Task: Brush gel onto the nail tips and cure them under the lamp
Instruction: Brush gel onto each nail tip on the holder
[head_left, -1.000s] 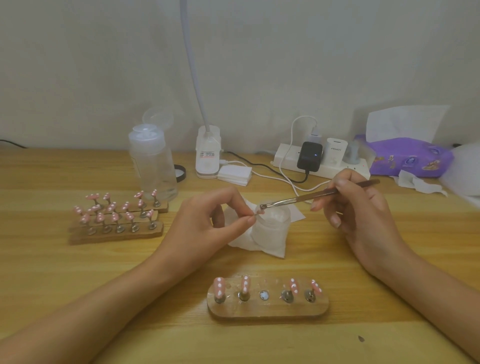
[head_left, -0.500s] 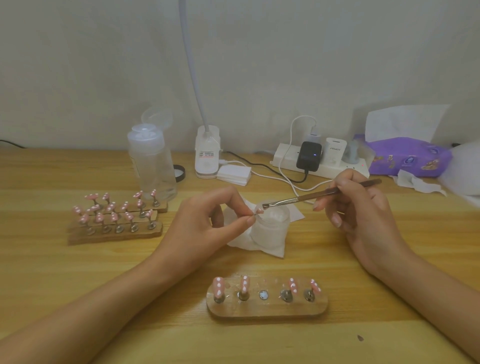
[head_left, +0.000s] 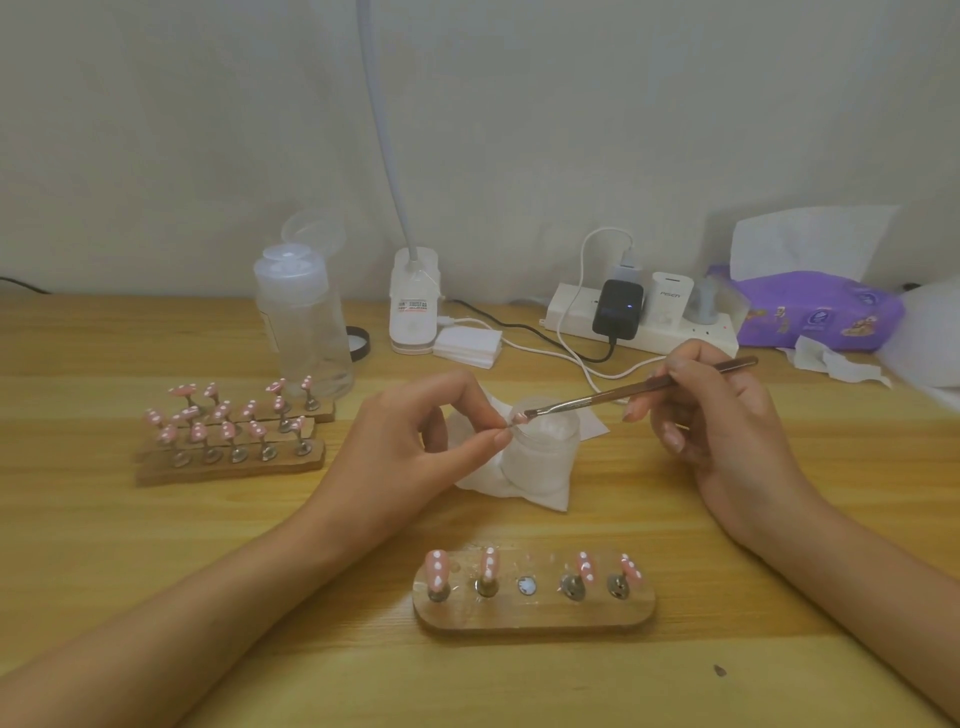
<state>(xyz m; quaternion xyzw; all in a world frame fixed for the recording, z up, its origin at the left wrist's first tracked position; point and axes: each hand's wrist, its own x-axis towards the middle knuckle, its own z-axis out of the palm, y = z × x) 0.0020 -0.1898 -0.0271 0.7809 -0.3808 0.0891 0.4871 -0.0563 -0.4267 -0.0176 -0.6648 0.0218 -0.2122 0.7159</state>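
My left hand (head_left: 415, 441) pinches a small nail tip (head_left: 515, 420) between thumb and fingers over a frosted gel jar (head_left: 543, 452). My right hand (head_left: 717, 415) grips a thin brown brush (head_left: 639, 389), and its bristles touch the held tip. In front of me a wooden holder (head_left: 535, 613) carries several pink nail tips with white dots on pegs, with its middle peg bare. The white lamp base (head_left: 414, 306) stands at the back, its neck rising out of view.
A stepped wooden rack (head_left: 228, 462) with several pink tips sits at the left. Behind it stands a clear pump bottle (head_left: 301, 322). A power strip (head_left: 644, 322) with chargers and cables, a purple tissue pack (head_left: 815, 312) and white tissue under the jar lie on the wooden table (head_left: 156, 571).
The brush tip has slid slightly along the pinched nail tip. Both hands stay over the jar in nearly the same place.
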